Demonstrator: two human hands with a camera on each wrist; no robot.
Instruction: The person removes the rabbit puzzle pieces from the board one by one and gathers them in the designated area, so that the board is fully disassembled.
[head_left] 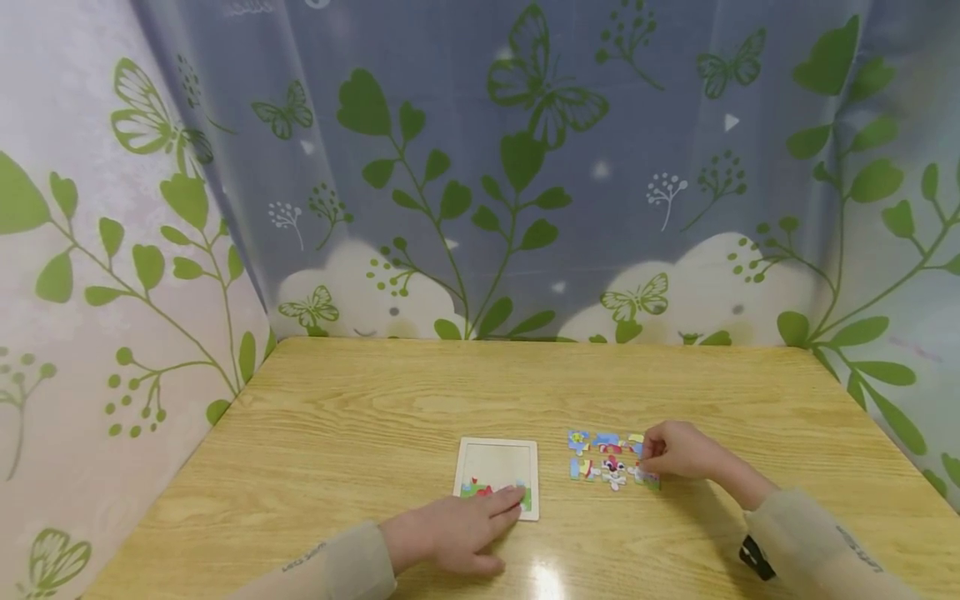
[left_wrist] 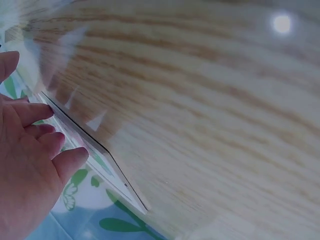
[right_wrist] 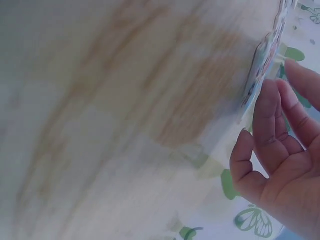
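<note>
A pale wooden puzzle tray (head_left: 497, 442) lies flat on the table, with green and red pieces along its near side. My left hand (head_left: 472, 529) rests over that near edge, fingers extended onto the tray and covering part of the pieces. To the right, several colourful puzzle pieces (head_left: 613, 472) lie in two rows, one showing a cartoon face. My right hand (head_left: 678, 450) is at the rightmost pieces, its thumb and fingertips pinching a puzzle piece (head_left: 651, 478) that they mostly hide. In the right wrist view the other fingers (right_wrist: 242, 155) are bent.
The wood-grain table (head_left: 360, 400) reaches back to a blue curtain (head_left: 465, 167) with green leaves and butterflies. Patterned cloth also hangs on the left and right sides. A black strap (head_left: 756, 558) shows under the right sleeve. Light glares off the table near the front.
</note>
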